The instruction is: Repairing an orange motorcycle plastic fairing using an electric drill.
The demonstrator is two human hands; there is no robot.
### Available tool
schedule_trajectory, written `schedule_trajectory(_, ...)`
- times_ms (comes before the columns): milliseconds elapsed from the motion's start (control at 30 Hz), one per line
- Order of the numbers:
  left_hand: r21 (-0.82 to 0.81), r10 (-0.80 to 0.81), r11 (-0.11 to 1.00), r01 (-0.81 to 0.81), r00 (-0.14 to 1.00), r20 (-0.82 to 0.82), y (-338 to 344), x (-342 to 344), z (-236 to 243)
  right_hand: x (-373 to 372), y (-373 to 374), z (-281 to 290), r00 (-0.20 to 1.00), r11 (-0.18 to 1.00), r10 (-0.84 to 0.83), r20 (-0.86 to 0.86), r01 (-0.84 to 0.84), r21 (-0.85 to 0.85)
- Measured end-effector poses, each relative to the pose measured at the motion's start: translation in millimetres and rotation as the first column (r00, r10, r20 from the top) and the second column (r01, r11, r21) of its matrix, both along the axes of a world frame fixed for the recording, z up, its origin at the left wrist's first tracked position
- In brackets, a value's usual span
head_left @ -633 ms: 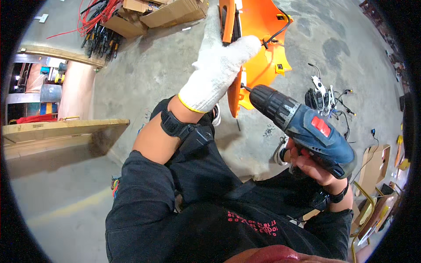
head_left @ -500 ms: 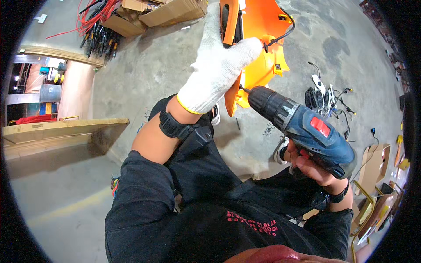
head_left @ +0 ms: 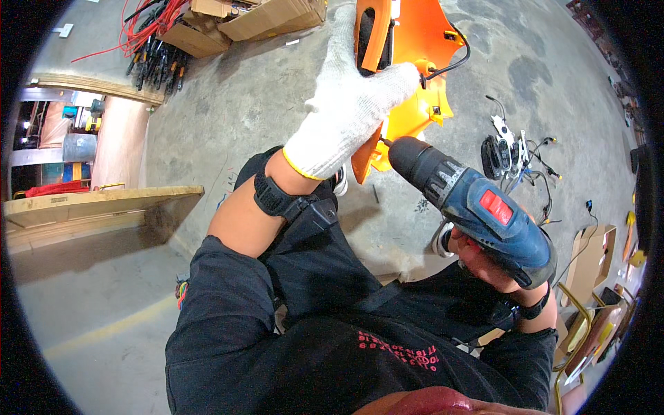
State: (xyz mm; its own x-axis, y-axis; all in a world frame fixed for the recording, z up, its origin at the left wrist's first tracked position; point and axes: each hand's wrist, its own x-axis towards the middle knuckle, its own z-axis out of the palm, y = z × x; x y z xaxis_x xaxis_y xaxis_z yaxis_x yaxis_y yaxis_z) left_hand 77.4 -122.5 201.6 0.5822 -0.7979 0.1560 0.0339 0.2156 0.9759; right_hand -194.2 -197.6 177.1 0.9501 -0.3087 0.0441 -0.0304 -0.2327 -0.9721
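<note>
An orange moulded plastic cover (head_left: 418,38) with a black cable (head_left: 458,61) along its edge is held up in front of me. My left hand (head_left: 346,114), in a white knit glove, grips its left side, the thumb laid across the inner face. The far fingers are partly hidden by the picture's edge. My right hand (head_left: 484,268), which is bare, is wrapped around the handle of a blue and black cordless drill (head_left: 487,204). The drill's bit points up and left and meets the lower part of the cover, close below my left thumb; the exact contact spot is hard to make out.
On the concrete floor to the right lie white and black parts with cables (head_left: 508,149). Cardboard boxes (head_left: 270,28) stand at the far left, beside black cables and red wire (head_left: 142,34). A wooden board edge (head_left: 104,197) runs along the left.
The cover has turned slightly, its far end shifting right along with my left hand. The drill has moved a little to the left, its bit still at the cover.
</note>
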Motion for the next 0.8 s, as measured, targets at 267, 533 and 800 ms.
schedule_trajectory(267, 0.009, 0.006, 1.0, -0.007, 1.0, 0.026, -1.2, 2.2, 0.4, 5.7, -4.8, 3.0, 0.998, 0.979, 0.04, 0.043, -0.03, -0.203)
schedule_trajectory(533, 0.157, -0.058, 0.987, 0.036, 0.989, 0.135, -0.2, 5.7, -7.1, 6.6, 4.4, 5.0, 0.998, 0.985, -0.056, 0.022, 0.059, -0.16)
schedule_trajectory(800, 0.068, -0.098, 0.994, 0.091, 0.991, 0.095, 2.0, 7.7, -3.5, 17.0, 9.2, 35.2, 0.98, 0.995, -0.04, -0.193, 0.021, -0.096)
